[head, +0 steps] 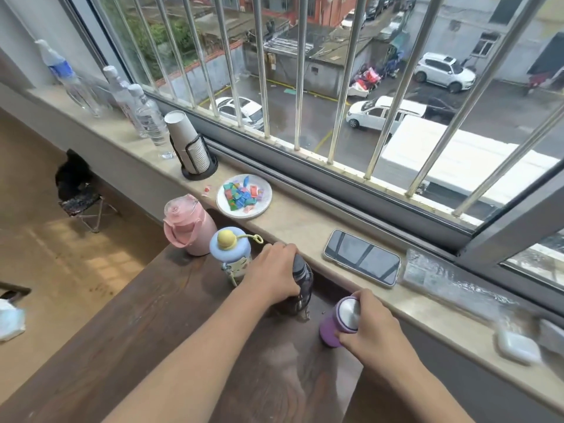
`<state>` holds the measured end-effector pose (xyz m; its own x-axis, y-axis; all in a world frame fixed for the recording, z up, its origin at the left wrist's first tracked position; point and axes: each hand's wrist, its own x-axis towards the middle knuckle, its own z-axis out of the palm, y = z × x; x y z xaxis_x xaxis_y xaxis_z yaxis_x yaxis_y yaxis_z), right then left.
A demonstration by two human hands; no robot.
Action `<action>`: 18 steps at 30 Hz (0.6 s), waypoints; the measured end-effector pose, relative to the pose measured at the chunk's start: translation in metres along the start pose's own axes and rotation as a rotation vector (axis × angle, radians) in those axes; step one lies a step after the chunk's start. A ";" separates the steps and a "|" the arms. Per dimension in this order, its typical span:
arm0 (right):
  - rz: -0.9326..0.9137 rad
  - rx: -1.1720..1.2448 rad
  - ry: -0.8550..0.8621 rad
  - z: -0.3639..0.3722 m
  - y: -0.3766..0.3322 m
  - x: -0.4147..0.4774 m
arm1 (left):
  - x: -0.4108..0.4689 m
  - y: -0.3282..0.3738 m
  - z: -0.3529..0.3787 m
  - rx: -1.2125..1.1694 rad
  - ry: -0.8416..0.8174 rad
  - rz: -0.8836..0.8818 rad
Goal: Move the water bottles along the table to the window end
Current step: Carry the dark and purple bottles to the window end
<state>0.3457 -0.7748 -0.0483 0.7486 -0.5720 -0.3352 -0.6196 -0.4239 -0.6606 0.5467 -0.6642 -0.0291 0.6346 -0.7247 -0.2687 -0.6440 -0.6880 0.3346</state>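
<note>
Four bottles stand on the dark wooden table [152, 315] close to the window sill. A pink bottle [189, 227] is farthest left, with a blue-lidded bottle [230, 251] carrying a yellow knob beside it. My left hand [271, 273] is wrapped around the top of a dark translucent bottle [302, 285]. My right hand [372, 328] grips a purple bottle [335, 325] with a silver cap, nearest to me. Both held bottles stand upright on the table.
On the stone sill [293, 224] lie a phone [361, 257], a plate of coloured sweets [244, 195], a paper cup stack in a holder [190, 148], three clear plastic bottles [146, 114] and a white earbud case [518, 346]. A folding stool [85, 206] stands on the floor at left.
</note>
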 end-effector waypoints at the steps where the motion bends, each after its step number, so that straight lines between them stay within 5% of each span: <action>1: 0.001 -0.004 -0.004 -0.001 0.000 -0.001 | 0.000 0.000 -0.001 -0.004 -0.001 0.000; 18: 0.035 -0.111 -0.013 -0.005 -0.005 -0.014 | -0.007 0.002 -0.001 0.059 -0.073 0.044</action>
<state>0.3371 -0.7676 -0.0367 0.7289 -0.5787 -0.3658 -0.6670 -0.4797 -0.5701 0.5412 -0.6606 -0.0260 0.5735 -0.7539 -0.3204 -0.6961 -0.6547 0.2947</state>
